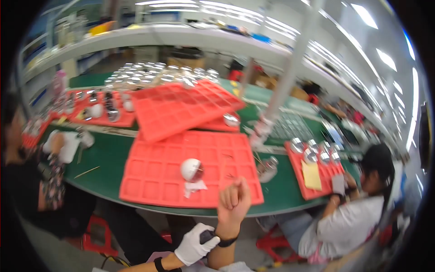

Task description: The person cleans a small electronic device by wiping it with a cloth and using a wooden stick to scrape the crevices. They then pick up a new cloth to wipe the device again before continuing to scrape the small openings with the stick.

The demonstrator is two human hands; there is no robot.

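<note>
- From where I stand, the left hand (195, 246), in a white glove, is closed over the dark wrist device (207, 236) on the other arm; its fingers are bent and drawn close around the casing, though blur hides exactly which tips press it.
- That dark wrist device looks small, smooth and rounded, nearly black, and sits at the right wrist on a black strap (229, 242).
- The right hand (234, 201) is bare, its fingers curled in toward the palm in a loose fist, raised over the near edge of the red tray (149, 170).
- Just beyond it, on that tray's grid of shallow square pockets, sits the ball (187, 168): matte white over its left part, shiny and dark reddish on the right, as if mirroring the tray. I can't tell which pocket it rests in.
- A crumpled white scrap (195, 187) lies right by the ball, on its near side.
- Behind, more red trays (167, 109) are stacked askew, with a crowd of silvery domes (149, 75) past them.
- On the right, a co-worker (351, 222) sits by a tray bearing silvery balls and a yellow paper (311, 176).
</note>
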